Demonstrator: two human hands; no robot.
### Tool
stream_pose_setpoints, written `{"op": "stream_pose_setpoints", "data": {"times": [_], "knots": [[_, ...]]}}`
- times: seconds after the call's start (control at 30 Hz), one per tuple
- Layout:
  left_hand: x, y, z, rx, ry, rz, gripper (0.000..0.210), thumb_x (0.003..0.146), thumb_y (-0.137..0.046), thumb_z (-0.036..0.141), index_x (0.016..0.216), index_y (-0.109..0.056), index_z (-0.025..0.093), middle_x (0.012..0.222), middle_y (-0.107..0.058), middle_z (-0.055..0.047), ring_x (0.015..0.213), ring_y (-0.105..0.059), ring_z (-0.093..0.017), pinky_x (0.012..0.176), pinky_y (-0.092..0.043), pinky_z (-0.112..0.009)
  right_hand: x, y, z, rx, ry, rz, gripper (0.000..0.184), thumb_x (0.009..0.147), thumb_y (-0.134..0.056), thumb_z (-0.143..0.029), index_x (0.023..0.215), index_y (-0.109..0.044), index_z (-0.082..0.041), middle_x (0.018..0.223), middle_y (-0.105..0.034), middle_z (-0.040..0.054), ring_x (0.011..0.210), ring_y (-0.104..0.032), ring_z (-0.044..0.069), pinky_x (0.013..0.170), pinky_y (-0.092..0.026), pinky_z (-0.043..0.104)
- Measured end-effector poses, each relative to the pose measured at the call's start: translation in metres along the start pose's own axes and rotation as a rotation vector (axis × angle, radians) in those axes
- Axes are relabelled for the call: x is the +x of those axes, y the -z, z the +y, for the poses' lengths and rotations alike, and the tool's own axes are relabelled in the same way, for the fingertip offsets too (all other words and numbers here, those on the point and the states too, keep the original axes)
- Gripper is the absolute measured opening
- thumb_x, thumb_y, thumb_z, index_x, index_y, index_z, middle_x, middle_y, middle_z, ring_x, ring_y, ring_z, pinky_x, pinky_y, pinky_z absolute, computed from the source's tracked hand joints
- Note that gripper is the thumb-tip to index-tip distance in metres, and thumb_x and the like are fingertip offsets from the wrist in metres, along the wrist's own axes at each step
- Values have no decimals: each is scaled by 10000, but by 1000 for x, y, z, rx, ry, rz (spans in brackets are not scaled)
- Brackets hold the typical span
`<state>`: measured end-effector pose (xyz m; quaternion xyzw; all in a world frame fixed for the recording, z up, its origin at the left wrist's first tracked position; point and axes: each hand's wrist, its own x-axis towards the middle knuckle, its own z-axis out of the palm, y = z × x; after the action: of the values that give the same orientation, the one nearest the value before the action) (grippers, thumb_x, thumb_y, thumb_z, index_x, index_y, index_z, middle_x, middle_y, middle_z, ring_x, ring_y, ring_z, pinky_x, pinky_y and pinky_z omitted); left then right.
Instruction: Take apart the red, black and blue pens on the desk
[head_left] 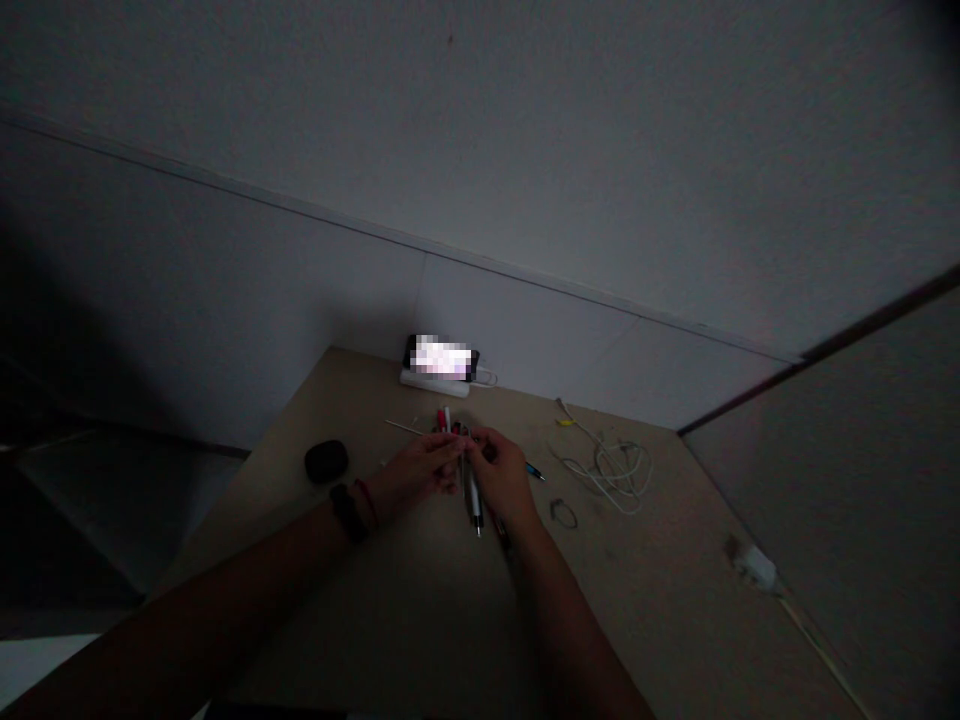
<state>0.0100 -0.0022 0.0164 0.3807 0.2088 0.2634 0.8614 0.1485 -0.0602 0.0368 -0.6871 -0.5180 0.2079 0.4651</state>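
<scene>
On the table [420, 620], under and between the two hands, a loose group of pens is seen: a white pen [474, 495] w/ dark lower end, a blue-black pen [534, 470] at the R side, and a dark pen [502, 532] next to the R wrist. Red and white ends [442, 420] are seen beyond the fingers.

The L hand [421, 466] and R hand [501, 474] are brought together above the pens, fingers bent, tips meeting. Whether sth. small is pinched there, or a pen is gripped, cannot be told.

By appearance, the pens are judged to be light, stiff and rather smooth, so rolling or slipping is poss.; they are prob. not fragile, except the thin points. Each is best taken at the middle of the barrel, w/ thumb and index finger, the tip being kept free.

The middle parts of the pens are covered by the hands, so the exact no. cannot be counted. The light is v. poor; the palms and the underside of the fingers are not shown. The screen of the phone [441, 358] is pixelated, thus its content is unreadable.
</scene>
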Motion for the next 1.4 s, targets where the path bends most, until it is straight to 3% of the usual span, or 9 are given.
{"op": "stream_pose_setpoints", "data": {"times": [0.2,0.33,0.43,0.6,0.67,0.8,0.97,1.23,1.4], "knots": [[2,2,4,29,-92,70,465,652,-882,449,964,-685,167,770,-611,12,611,-504,-76,589,-402,-228,0,1,-3,23,10,5,284,847,-602,-414,890,-736,-167,631,-667,8,597,-588,173,577,-430,265],[2,2,7,-24,-117,109,474,777,-733,597,722,-620,140,749,-602,-25,649,-535,-103,584,-405,-237,0,0,-1,28,21,7,275,856,-597,-405,888,-737,-171,639,-672,11,600,-589,176,581,-429,270],[3,3,6,-13,-137,92,541,783,-707,627,612,-541,141,703,-579,-20,614,-521,-95,569,-402,-241,0,0,0,35,3,13,277,851,-604,-409,885,-736,-168,639,-663,9,592,-580,173,578,-424,273],[4,2,4,27,-166,90,457,644,-886,419,957,-660,175,826,-636,4,609,-529,-75,574,-406,-227,1,0,-1,92,-16,32,273,842,-614,-412,893,-730,-171,657,-661,4,604,-590,173,587,-437,275],[3,1,4,34,-142,111,413,733,-797,519,845,-651,149,800,-635,-18,608,-537,-86,566,-407,-233,1,0,-2,103,-17,56,270,840,-619,-411,899,-728,-170,662,-663,3,605,-588,171,594,-439,277],[4,2,3,98,-139,172,591,813,-638,659,561,-481,148,733,-621,-50,600,-540,-99,560,-411,-246,1,0,-3,130,-30,70,263,841,-618,-412,885,-717,-172,642,-654,-4,588,-574,165,579,-427,272],[8,6,0,171,-208,199,458,660,-831,542,810,-635,156,693,-593,21,532,-488,-72,525,-376,-223,1,-1,-2,141,-27,43,257,835,-624,-411,875,-715,-173,645,-644,-6,591,-563,162,583,-426,273],[5,4,1,264,-161,227,522,795,-659,647,709,-669,132,636,-600,-27,541,-510,-104,535,-396,-251,1,-1,-2,140,-14,42,250,837,-620,-413,851,-712,-180,622,-619,-15,580,-543,157,581,-421,271],[8,6,-2,286,-171,230,469,807,-662,588,927,-714,138,782,-677,-53,543,-521,-97,533,-407,-246,2,-1,-2,188,-39,66,268,825,-643,-435,853,-706,-176,642,-643,-2,600,-566,164,581,-435,273]]}}
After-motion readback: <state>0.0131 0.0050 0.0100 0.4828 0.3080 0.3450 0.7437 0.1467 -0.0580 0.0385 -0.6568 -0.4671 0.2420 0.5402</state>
